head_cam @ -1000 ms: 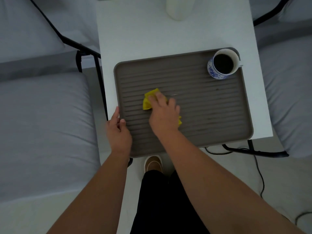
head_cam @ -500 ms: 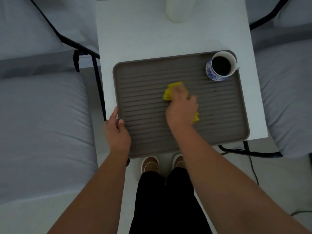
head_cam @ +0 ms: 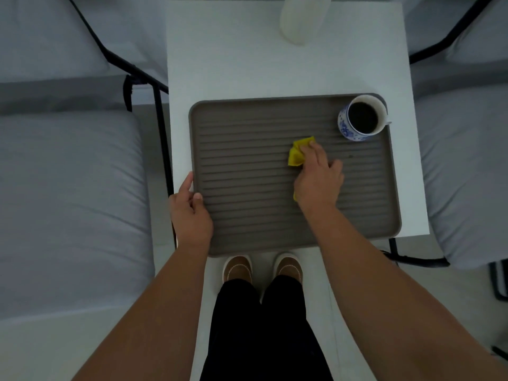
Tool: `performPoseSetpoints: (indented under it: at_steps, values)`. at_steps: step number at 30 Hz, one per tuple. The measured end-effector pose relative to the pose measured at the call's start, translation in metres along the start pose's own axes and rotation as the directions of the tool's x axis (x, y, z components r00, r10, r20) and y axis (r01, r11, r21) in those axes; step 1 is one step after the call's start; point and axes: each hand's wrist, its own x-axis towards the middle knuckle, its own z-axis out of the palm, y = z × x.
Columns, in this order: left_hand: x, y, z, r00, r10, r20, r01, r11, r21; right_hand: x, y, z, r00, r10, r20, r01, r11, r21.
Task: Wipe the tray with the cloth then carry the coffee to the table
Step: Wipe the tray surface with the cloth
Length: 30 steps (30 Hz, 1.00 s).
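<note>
A ribbed grey-brown tray (head_cam: 247, 160) lies on a small white table (head_cam: 247, 64). My right hand (head_cam: 319, 177) presses a crumpled yellow cloth (head_cam: 297, 155) flat on the tray's middle right; most of the cloth is hidden under the palm. My left hand (head_cam: 191, 213) grips the tray's left rim near the front corner, thumb on top. A blue-and-white cup (head_cam: 361, 118) full of black coffee stands in the tray's far right corner, a short way beyond the cloth.
A pale white vessel (head_cam: 301, 17) stands at the table's far edge. Grey cushioned seats with black metal frames flank the table, one left (head_cam: 68, 202) and one right (head_cam: 467, 174). My legs and brown shoes (head_cam: 262, 268) are below the tray's front edge.
My right hand has slid the cloth rightwards across the tray, from the left-middle towards the cup. The left hand has kept its hold on the rim.
</note>
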Motion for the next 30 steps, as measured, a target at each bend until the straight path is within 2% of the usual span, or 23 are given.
performPoseSetpoints:
  at_steps: [2,3,6,8,10,13,15,18,22,27,28,30]
  values:
    - [0.001,0.000,-0.001,1.000,-0.003,0.008,0.003,1.000,-0.007,-0.004,-0.021,0.002,0.997,0.042,0.068,-0.042,0.999,0.005]
    - [0.000,0.000,-0.001,1.000,-0.010,0.013,0.010,1.000,-0.006,-0.010,-0.035,0.005,0.994,-0.003,0.111,0.003,1.000,-0.002]
    - [-0.002,0.002,-0.002,1.000,-0.004,0.020,0.005,1.000,-0.019,-0.037,-0.078,0.017,0.936,-0.292,0.195,0.296,0.955,0.012]
    - [-0.001,0.002,-0.002,1.000,0.007,0.018,-0.007,0.999,-0.034,-0.051,-0.097,0.025,0.877,-0.425,0.222,0.429,0.903,0.031]
    - [0.001,-0.001,-0.002,1.000,0.014,0.016,-0.013,0.999,-0.029,-0.055,-0.097,0.028,0.830,-0.512,0.220,0.513,0.856,0.059]
    - [0.000,-0.002,-0.002,1.000,0.018,0.006,-0.018,1.000,-0.024,-0.049,-0.056,0.025,0.770,-0.627,0.119,0.627,0.778,0.045]
    - [0.000,-0.002,0.000,1.000,0.012,-0.003,-0.012,1.000,-0.007,-0.041,-0.010,0.022,0.820,-0.570,0.053,0.571,0.821,0.013]
    - [0.001,-0.003,0.001,1.000,0.009,-0.009,-0.009,1.000,0.001,-0.026,0.065,0.010,0.953,-0.304,-0.004,0.304,0.953,-0.019]
    - [0.001,-0.006,0.003,1.000,0.004,-0.017,-0.005,1.000,-0.022,-0.024,0.117,-0.005,0.989,-0.135,-0.063,0.134,0.991,-0.017]
    - [0.000,-0.003,0.005,0.998,-0.035,-0.043,0.033,0.999,-0.037,-0.043,0.080,0.013,0.973,0.193,-0.130,-0.187,0.981,0.057]
    - [0.000,-0.002,0.005,0.998,-0.031,-0.047,0.030,0.999,-0.027,-0.052,0.062,0.018,0.975,0.193,-0.107,-0.188,0.981,0.050]
    - [0.000,-0.002,0.005,0.999,-0.023,-0.042,0.022,1.000,-0.016,-0.078,0.023,0.029,0.998,0.038,-0.050,-0.037,0.999,0.022]
